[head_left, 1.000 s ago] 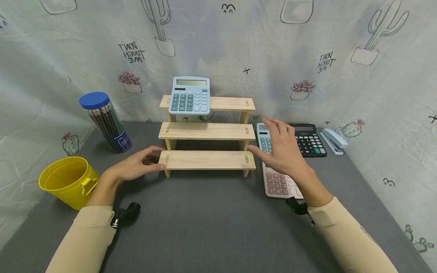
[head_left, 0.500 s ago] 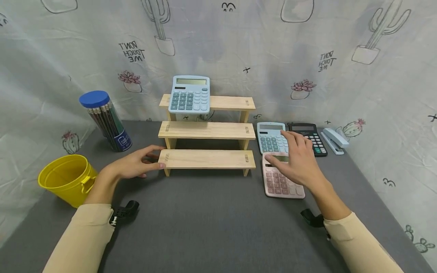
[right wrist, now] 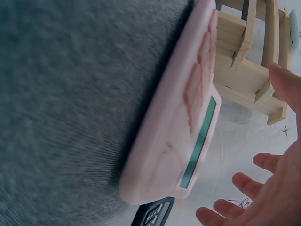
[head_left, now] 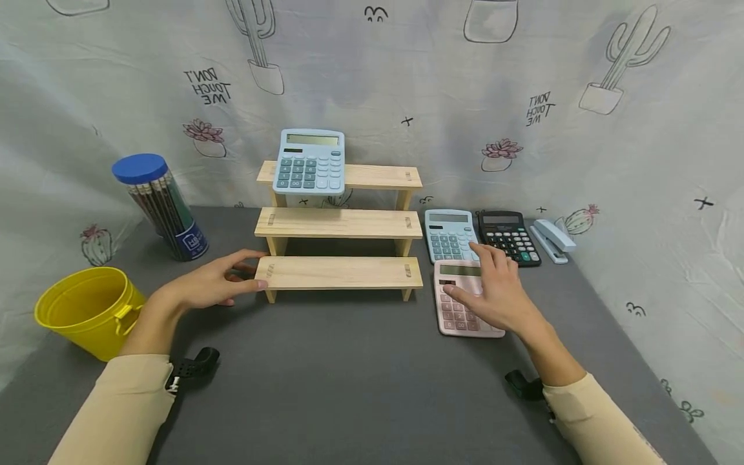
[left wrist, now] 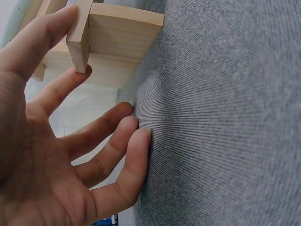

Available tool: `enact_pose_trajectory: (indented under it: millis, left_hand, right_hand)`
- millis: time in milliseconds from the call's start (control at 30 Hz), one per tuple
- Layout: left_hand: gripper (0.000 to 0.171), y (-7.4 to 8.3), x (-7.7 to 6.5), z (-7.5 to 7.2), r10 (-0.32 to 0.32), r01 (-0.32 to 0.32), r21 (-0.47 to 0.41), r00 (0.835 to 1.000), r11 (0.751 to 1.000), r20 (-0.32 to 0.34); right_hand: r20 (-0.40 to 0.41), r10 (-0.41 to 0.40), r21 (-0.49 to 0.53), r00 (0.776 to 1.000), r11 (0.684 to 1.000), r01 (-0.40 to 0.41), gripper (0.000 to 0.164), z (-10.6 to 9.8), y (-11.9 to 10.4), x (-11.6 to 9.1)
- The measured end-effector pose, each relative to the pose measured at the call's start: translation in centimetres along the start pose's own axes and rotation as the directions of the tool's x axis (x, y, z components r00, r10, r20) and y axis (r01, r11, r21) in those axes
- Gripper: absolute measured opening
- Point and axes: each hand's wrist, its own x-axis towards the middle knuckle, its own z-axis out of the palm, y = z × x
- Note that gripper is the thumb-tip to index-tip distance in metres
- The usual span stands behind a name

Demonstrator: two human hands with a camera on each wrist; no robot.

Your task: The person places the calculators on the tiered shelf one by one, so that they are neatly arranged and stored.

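Observation:
A three-step wooden display shelf stands in the middle. My left hand pinches the left end of its lowest step, thumb on the near edge and index finger at the far edge. In the left wrist view the other fingers of that hand rest on the cloth. My right hand hovers above a pink calculator with its fingers spread; the right wrist view shows a gap between them. A light blue calculator leans upright on the top step.
Behind the pink calculator lie another light blue calculator, a black calculator and a pale blue stapler. On the left stand a blue-lidded pencil tub and a yellow bucket. A patterned curtain hangs behind the grey table.
My right hand has moved from beside the shelf's right end, rightward and nearer, to over the pink calculator. My left hand stays on the lowest step. The head view has shifted slightly.

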Motion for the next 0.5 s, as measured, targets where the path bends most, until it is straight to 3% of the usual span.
enact_pose_trajectory:
  millis: [500]
  left_hand:
    - [0.077,-0.37,0.14,-0.13,-0.006,0.006,-0.003,1.000,1.000,-0.001]
  right_hand:
    - [0.160,0.071,0.081,0.985,0.993,-0.084,0.123,0.77,0.49,-0.15]
